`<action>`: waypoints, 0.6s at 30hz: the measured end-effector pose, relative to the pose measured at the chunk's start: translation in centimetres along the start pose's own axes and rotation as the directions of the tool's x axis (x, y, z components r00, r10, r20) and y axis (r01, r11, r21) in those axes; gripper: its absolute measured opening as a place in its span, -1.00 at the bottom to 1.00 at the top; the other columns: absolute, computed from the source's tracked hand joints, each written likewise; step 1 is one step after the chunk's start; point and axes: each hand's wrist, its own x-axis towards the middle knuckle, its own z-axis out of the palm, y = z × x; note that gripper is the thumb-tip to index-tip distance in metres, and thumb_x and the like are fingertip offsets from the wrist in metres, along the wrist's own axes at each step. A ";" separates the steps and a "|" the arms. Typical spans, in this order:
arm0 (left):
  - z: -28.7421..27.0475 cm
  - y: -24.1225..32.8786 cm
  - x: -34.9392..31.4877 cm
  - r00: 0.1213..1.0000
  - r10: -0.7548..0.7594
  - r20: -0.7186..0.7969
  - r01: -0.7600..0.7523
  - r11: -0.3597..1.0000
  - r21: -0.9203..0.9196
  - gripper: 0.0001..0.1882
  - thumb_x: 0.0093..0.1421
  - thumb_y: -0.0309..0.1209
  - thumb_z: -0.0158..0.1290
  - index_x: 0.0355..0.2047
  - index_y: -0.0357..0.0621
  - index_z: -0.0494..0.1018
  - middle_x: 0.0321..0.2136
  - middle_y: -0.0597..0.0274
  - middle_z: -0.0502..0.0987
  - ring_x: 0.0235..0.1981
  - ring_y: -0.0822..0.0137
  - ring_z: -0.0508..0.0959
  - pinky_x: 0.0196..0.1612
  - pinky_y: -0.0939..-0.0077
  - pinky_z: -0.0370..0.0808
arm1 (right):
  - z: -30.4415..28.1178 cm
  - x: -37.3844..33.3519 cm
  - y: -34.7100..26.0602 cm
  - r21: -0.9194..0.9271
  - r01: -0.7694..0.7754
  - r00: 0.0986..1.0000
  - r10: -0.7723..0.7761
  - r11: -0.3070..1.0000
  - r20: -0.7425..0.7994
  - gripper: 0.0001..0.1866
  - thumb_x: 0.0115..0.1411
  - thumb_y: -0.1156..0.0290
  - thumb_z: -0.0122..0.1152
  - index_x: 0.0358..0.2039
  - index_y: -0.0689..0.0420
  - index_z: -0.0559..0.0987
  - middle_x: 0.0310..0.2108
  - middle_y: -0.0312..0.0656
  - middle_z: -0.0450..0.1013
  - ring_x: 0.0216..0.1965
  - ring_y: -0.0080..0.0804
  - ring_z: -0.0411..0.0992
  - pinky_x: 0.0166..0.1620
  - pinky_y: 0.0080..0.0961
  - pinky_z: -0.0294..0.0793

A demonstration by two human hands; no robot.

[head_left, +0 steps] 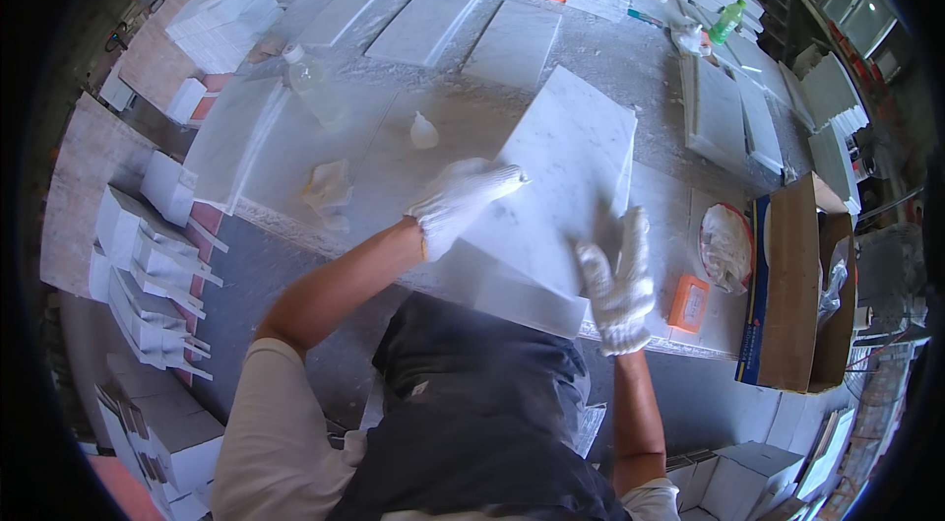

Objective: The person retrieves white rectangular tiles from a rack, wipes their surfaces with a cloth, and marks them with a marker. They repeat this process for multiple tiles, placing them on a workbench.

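A pale, grey-veined marble tile (561,166) lies at a slant on the worktable in front of me, its near end by the table edge. My left hand (463,201), in a white knitted glove, is closed over the tile's left edge with its fingertips on the face. Beside the tile's right edge is my right hand (618,290), gloved the same way, thumb and fingers spread apart; whether it touches the edge I cannot tell. Another pale slab (517,290) shows beneath the tile's near end. An orange block (688,303) sits to the right of my right hand.
A white-tipped squeeze bottle (424,132) and a clear bottle (313,88) stand left of the tile. More tiles (423,26) lie at the back. To the right are a bowl of white material (726,245), an open cardboard box (802,285) and a green bottle (726,22).
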 end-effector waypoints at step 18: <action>-12.5 -1.8 -0.9 0.896 0.443 0.044 -0.303 0.535 0.788 -0.65 0.27 -0.19 0.19 -0.03 -0.10 0.55 -0.10 0.18 0.59 -0.03 0.27 0.56 0.07 0.32 0.50 | 6.2 14.7 -5.2 0.555 -0.693 0.712 0.315 0.460 0.628 -0.40 0.26 0.17 0.34 0.19 0.26 0.46 -0.01 -0.07 0.54 -0.01 -0.30 0.55 0.05 -0.28 0.59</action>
